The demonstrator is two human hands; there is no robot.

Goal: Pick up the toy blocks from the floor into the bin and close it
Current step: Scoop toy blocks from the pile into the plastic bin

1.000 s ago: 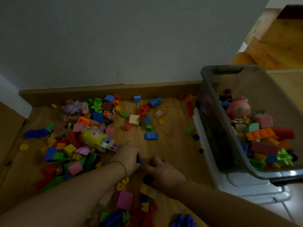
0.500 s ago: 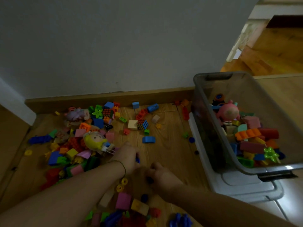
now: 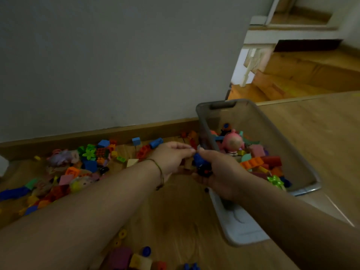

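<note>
Beside the left wall of the grey bin (image 3: 243, 117), the right hand (image 3: 220, 172) cups a blue block (image 3: 198, 159), the left hand (image 3: 172, 156) meeting it with its fingertips (image 3: 191, 150), above the block-strewn floor (image 3: 175, 211).

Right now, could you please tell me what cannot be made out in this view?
- Head view: whether the left hand pinches anything; its curled fingers hide it.
- The pieces in the right hand: dim, partly covered by that hand.
- Blocks at the bottom edge: cut off.

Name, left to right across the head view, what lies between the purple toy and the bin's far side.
Purple toy → green flower piece → light-blue cube → left hand → right hand gripping a blue block → green star piece → bin, right wall.
</note>
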